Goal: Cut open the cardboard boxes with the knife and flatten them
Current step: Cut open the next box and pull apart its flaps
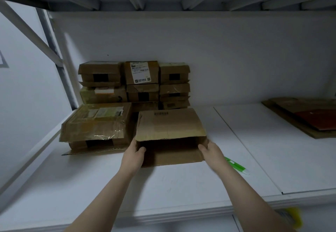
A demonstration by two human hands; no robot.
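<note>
- Left hand (135, 154): grips the near left corner of the open box (169, 124); the thumb hooks inside the opening, and the fingers are hidden behind the left wall.
- Right hand (211, 151): grips the near right wall in mirror fashion, its fingers curled over the edge. A hold at both sides probably serves to steady the box or push its walls together for flattening.
- Open box: lies on its side on the white shelf (181, 186), with the open end facing the person and one flap spread flat on the shelf beneath. It sits between the two hands, extending away from them.
- Knife (238, 167): a green-handled cutter that lies on the shelf just right of the right wrist. Neither hand holds it, yet it is within easy reach for the next cut.
- Taped box (98, 120): rests just left of the open box, apparently uncut.
- Stacked boxes (141, 82): stand against the far wall, awaiting cutting.
- Flattened cardboard (305, 117): is piled at the far right, well apart, and is probably the place for finished pieces.
</note>
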